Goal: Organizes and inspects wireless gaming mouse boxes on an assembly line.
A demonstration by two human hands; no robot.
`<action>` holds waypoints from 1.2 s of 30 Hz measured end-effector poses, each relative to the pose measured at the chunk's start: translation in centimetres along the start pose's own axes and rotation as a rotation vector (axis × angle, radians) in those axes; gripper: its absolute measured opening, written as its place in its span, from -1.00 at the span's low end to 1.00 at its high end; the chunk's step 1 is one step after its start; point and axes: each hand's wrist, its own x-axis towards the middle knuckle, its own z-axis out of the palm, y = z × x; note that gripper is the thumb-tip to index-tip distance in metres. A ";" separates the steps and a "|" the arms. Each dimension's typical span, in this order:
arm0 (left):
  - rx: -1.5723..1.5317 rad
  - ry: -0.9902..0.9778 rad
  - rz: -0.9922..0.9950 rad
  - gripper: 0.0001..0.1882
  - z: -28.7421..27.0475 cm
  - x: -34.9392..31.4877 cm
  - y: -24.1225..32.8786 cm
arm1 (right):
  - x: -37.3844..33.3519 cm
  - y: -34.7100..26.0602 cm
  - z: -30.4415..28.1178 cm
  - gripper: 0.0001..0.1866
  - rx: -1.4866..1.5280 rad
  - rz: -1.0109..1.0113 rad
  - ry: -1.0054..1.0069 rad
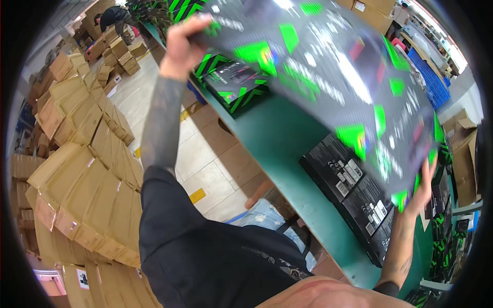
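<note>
Between my raised hands hangs a long row of black boxes point(318, 87) with bright green patches and printed faces, smeared by motion. Where one box ends and another begins is hard to make out. My left hand point(182, 49) grips the row's left end, its fingers partly hidden behind it. At the right end, my right hand point(421, 190) presses on the side with bent fingers. Below the row, dark boxes with white labels point(341, 174) lie side by side on the green table point(257, 133). Farther along it sits a black and green box point(233, 84).
Stacked brown cartons point(92, 190) crowd the floor at left. More black and green boxes point(441, 231) stand along the right side. A blue crate point(431, 77) is at the far right. One person point(115, 20) bends over at the far left; another person point(400, 18) is at the far right.
</note>
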 end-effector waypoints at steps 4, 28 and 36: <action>0.732 0.626 0.185 -0.55 -11.1 4.9 4.8 | 4.4 6.5 10.3 -0.20 -0.140 0.072 -0.155; 2.084 -0.462 0.317 -0.24 1.4 3.6 -18.8 | 4.2 11.9 10.6 -0.07 -0.558 0.590 -0.270; 1.918 -0.352 0.489 -0.36 1.0 3.6 -16.6 | 5.1 10.0 9.0 -0.20 -0.517 0.452 -0.231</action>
